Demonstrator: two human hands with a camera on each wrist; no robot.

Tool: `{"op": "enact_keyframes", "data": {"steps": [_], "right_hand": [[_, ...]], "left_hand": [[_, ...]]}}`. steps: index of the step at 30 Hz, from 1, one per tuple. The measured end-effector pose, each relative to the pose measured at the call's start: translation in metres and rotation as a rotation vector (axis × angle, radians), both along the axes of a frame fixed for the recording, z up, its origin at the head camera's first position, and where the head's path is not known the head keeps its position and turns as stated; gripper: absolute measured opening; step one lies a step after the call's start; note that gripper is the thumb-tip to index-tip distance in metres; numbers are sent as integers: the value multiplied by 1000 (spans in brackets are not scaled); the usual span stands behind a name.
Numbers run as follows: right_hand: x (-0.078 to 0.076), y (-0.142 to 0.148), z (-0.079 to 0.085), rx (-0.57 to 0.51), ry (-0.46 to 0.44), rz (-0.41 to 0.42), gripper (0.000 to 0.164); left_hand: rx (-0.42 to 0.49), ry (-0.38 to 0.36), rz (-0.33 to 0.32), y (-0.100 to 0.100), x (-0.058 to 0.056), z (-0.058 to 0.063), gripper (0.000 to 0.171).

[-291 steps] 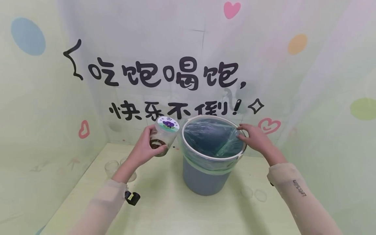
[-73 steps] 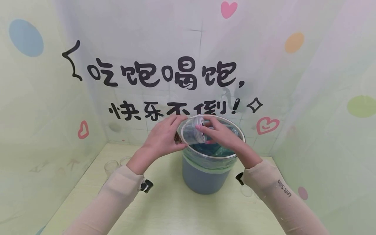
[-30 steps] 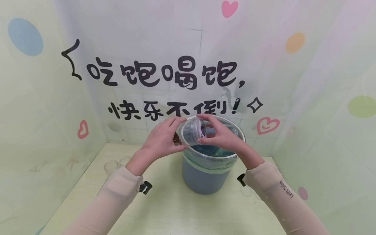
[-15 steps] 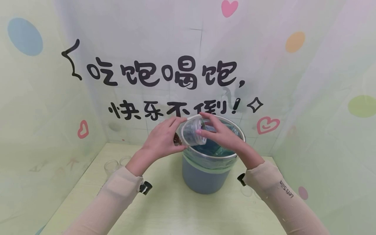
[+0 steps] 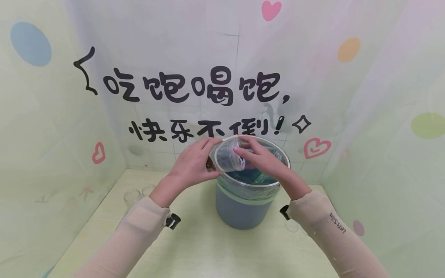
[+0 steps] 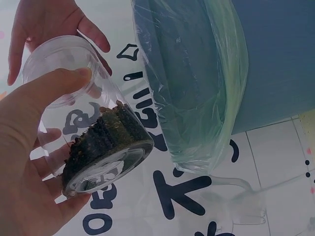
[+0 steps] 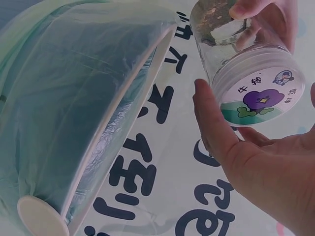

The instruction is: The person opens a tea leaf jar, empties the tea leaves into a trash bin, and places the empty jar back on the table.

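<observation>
In the head view my left hand [image 5: 189, 166] grips a clear plastic jar [image 5: 226, 156] lying tilted above the left rim of the bin, its lid end toward the right. Dark, crumbly bits [image 6: 106, 137] fill the base end in the left wrist view. The lid [image 7: 261, 98] carries a white and green label with a purple cartoon flower. My right hand [image 5: 265, 158] spreads its fingers about the lid; the right wrist view shows a gap between its nearest fingertip and the lid. Whether another finger touches it is hidden.
The blue-grey bin [image 5: 243, 210] stands upright on the pale table [image 5: 194, 239], with a green plastic liner [image 5: 248, 197] folded over its rim. Clear round containers [image 5: 132, 197] stand at the left, and a clear ring-like piece [image 5: 292, 226] lies right of the bin. Printed curtains enclose the table.
Earlier my right hand was at the bin's liner; it has moved left to the jar's lid. The jar has tipped and shifted right. Lately the right fingers have shifted about the lid.
</observation>
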State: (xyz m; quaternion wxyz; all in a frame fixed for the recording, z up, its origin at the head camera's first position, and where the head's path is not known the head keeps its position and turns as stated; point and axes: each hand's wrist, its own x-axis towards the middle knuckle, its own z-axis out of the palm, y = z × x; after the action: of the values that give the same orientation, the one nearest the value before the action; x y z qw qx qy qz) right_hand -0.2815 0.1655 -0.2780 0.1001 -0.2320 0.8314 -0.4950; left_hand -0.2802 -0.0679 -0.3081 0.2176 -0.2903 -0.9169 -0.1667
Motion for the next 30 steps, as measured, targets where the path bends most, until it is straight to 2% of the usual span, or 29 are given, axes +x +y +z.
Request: {"op": "enact_keyframes", "data": {"steps": [8, 21, 25, 30], "right_hand": [[0, -1, 0, 33, 6, -21, 63], [-2, 2, -1, 107, 130, -8, 77], [-2, 3, -2, 101, 138, -5, 79], [-2, 4, -1, 58, 159, 55, 83]], "left_hand": [[-1, -6, -5, 0, -1, -1, 86], [-3, -10, -3, 0, 0, -3, 87], [-1, -18, 0, 0, 0, -3, 88], [3, -39, 3, 0, 0, -4, 88]]}}
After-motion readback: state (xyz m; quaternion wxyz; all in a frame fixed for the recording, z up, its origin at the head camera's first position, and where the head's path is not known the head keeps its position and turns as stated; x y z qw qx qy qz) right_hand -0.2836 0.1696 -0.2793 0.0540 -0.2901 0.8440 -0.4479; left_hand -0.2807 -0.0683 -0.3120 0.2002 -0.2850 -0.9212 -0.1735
